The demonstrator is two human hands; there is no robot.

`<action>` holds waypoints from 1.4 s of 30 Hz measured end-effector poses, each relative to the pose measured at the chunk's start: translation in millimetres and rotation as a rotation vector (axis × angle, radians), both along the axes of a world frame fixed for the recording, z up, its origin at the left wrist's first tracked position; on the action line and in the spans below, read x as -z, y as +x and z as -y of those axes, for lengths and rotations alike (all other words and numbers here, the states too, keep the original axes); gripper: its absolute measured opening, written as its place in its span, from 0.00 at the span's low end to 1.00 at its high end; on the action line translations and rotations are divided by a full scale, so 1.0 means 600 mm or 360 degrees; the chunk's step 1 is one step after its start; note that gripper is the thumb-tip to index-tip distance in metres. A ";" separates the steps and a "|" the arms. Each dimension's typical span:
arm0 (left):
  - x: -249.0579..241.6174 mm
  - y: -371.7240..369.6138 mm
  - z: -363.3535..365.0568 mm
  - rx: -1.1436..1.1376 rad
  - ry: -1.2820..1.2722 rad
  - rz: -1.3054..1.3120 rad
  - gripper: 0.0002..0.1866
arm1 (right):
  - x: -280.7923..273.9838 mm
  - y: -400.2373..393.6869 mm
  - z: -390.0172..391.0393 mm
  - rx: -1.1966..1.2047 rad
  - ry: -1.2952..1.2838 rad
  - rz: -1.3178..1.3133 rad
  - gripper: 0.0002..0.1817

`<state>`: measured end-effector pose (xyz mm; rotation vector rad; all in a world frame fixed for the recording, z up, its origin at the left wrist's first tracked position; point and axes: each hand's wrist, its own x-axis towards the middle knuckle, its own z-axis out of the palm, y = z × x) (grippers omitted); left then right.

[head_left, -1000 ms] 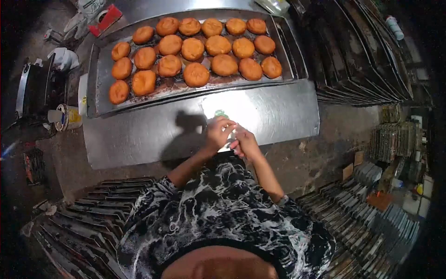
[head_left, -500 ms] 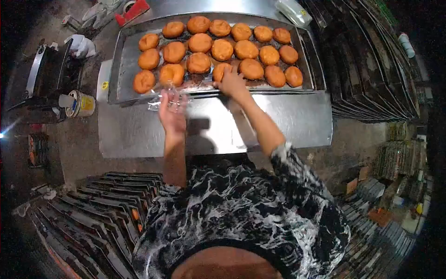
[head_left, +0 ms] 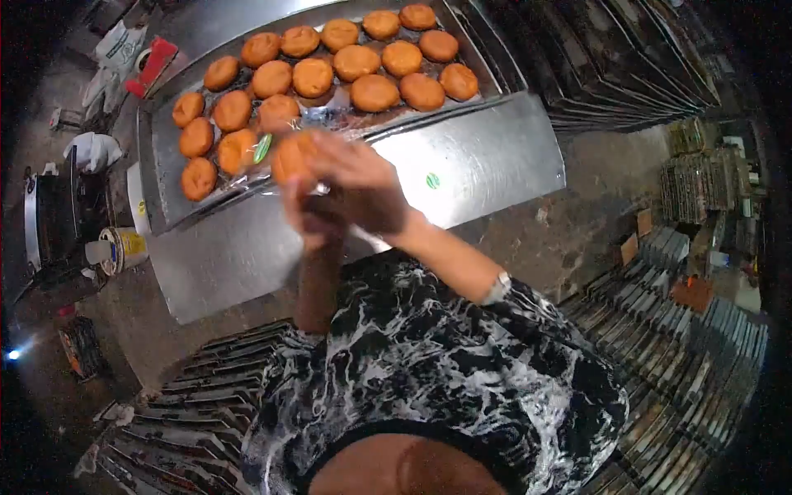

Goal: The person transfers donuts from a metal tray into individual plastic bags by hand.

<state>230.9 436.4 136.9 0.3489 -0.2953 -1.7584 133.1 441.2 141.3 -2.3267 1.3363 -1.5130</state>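
Observation:
My two hands are together over the front edge of the metal tray (head_left: pixel 487 103). A round brown bun (head_left: pixel 290 157) is at my fingers, with clear plastic bag film around or beside it. My right hand (head_left: pixel 363 177) is closed on the bun from the right, blurred by motion. Below it, my left hand (head_left: pixel 309 216) is closed on the clear plastic bag, partly hidden by the right hand. A green label (head_left: pixel 262 148) shows beside the bun. Several more buns (head_left: pixel 313 77) lie in rows in the tray.
Under the tray is a shiny metal table (head_left: pixel 223 276) with a green oval mark (head_left: pixel 433 181) on it. Stacked dark trays (head_left: pixel 594 66) stand at the right, and more stacks (head_left: pixel 190 412) are close below me. A bucket (head_left: pixel 124 250) sits at the left.
My right hand has lifted a bun from the tray's front row and brought it left to the bag at my left hand. The view has turned and shifted.

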 end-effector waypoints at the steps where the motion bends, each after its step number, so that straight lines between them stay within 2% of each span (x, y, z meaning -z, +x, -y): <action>1: 0.017 -0.008 -0.004 0.0023 0.0188 0.0262 0.21 | -0.019 0.000 0.012 0.0008 0.0178 0.0041 0.21; 2: 0.040 -0.014 -0.005 0.0039 0.0370 0.0521 0.19 | -0.027 0.001 0.017 0.0005 0.0349 0.0080 0.23; 3: 0.073 0.013 0.013 0.0465 -0.0009 -0.0044 0.13 | -0.004 0.000 0.004 -0.0017 0.0281 0.0294 0.25; 4: 0.070 0.013 0.013 0.0458 -0.0024 -0.0034 0.13 | -0.001 0.004 -0.009 -0.0027 0.0265 0.0302 0.25; 6: 0.059 0.002 -0.003 0.0468 0.0291 0.0683 0.10 | -0.003 0.006 -0.034 0.0676 0.0604 0.0735 0.26; 7: 0.043 -0.005 -0.021 0.0453 0.0301 0.0999 0.12 | 0.007 -0.024 -0.020 0.0491 0.0758 0.0484 0.25; 8: 0.075 -0.015 -0.035 0.0501 0.0162 0.0864 0.15 | 0.018 -0.064 0.012 0.0311 0.0897 0.0243 0.24; 10: 0.127 -0.009 -0.027 0.0729 -0.0570 0.1365 0.15 | -0.018 -0.126 0.111 0.0267 0.1028 -0.0046 0.23; 12: 0.177 -0.008 -0.016 0.0770 -0.1451 0.2105 0.15 | -0.091 -0.108 0.195 0.0423 0.0628 0.0104 0.21; 13: 0.207 -0.013 -0.020 0.0478 -0.1972 0.2747 0.12 | -0.101 -0.089 0.219 0.0261 0.0309 0.0200 0.21; 14: 0.228 -0.017 -0.016 0.1034 -0.1816 0.3132 0.06 | -0.112 -0.070 0.237 0.0093 -0.0016 0.0298 0.21; 15: 0.271 -0.007 -0.017 0.0753 -0.2045 0.3048 0.03 | -0.078 -0.054 0.228 0.0107 -0.0181 0.0136 0.22; 16: 0.302 0.005 -0.018 0.0459 -0.2265 0.2943 0.03 | -0.052 -0.042 0.176 -0.0147 0.0141 0.0247 0.22; 17: 0.229 0.005 -0.022 0.0467 -0.1881 0.2797 0.04 | -0.016 -0.056 0.111 -0.0346 0.0740 0.0157 0.21; 18: 0.232 0.009 -0.018 0.0436 -0.1680 0.2785 0.05 | 0.036 -0.071 0.048 -0.0555 0.1111 0.0212 0.18; 19: 0.212 0.013 -0.020 0.0533 -0.1137 0.2597 0.06 | 0.097 -0.095 -0.034 -0.0781 0.1898 0.0632 0.14; 20: 0.187 0.015 -0.015 0.0600 -0.0619 0.2367 0.08 | 0.063 -0.094 -0.085 -0.0475 0.2392 0.0289 0.10; 21: 0.185 0.018 -0.019 0.0666 -0.0257 0.1862 0.12 | 0.086 -0.087 -0.129 -0.0532 0.2074 0.0460 0.09; 22: 0.190 0.014 -0.027 0.0643 -0.0236 0.1852 0.12 | 0.111 -0.083 -0.152 -0.0585 0.1755 0.0631 0.09; 24: 0.198 -0.015 -0.064 0.0679 -0.0597 0.1542 0.17 | 0.101 -0.077 -0.140 -0.0156 0.1760 0.0875 0.09; 25: 0.118 -0.030 -0.080 0.0424 -0.0538 0.1545 0.15 | 0.094 -0.083 -0.130 -0.0060 0.1885 0.1126 0.09; 26: 0.120 -0.025 -0.075 0.0407 -0.0530 0.1550 0.15 | 0.099 -0.092 -0.136 -0.0077 0.1890 0.1116 0.09; 28: 0.141 -0.017 -0.064 0.0770 -0.0731 0.2039 0.10 | 0.112 -0.104 -0.171 0.0225 0.1691 0.0634 0.14; 29: 0.150 -0.020 -0.064 0.0633 -0.0981 0.2065 0.08 | 0.102 -0.099 -0.186 0.0390 0.1575 0.0434 0.14; 30: 0.147 -0.023 -0.065 0.0600 -0.0962 0.2055 0.08 | 0.083 -0.087 -0.196 0.0547 0.1453 0.0236 0.14; 32: 0.129 -0.031 -0.066 0.0984 -0.1262 0.2401 0.09 | 0.085 -0.079 -0.199 0.0569 0.1332 0.0258 0.12; 33: 0.090 -0.031 -0.059 0.1041 -0.1386 0.2459 0.10 | 0.090 -0.078 -0.195 0.0616 0.1308 0.0197 0.10; 34: 0.092 -0.035 -0.066 0.1019 -0.1383 0.2456 0.10 | 0.098 -0.081 -0.197 0.0669 0.1277 0.0144 0.09; 36: 0.094 -0.031 -0.070 0.0056 -0.1806 0.2696 0.10 | 0.096 -0.080 -0.182 0.0603 0.1189 0.0028 0.06; 37: 0.025 -0.024 -0.046 0.0946 -0.1432 0.2927 0.08 | 0.087 -0.071 -0.171 0.0595 0.1207 0.0014 0.06; 38: 0.025 -0.018 -0.038 0.0926 -0.1429 0.2920 0.08 | 0.078 -0.063 -0.159 0.0591 0.1234 0.0000 0.05; 40: 0.030 0.004 -0.027 0.0342 -0.1148 0.2894 0.07 | 0.070 -0.044 -0.135 0.0517 0.1266 0.0129 0.05; 42: 0.001 -0.009 -0.019 0.0417 -0.1147 0.2969 0.06 | 0.035 -0.058 -0.113 0.0336 0.1235 0.0533 0.05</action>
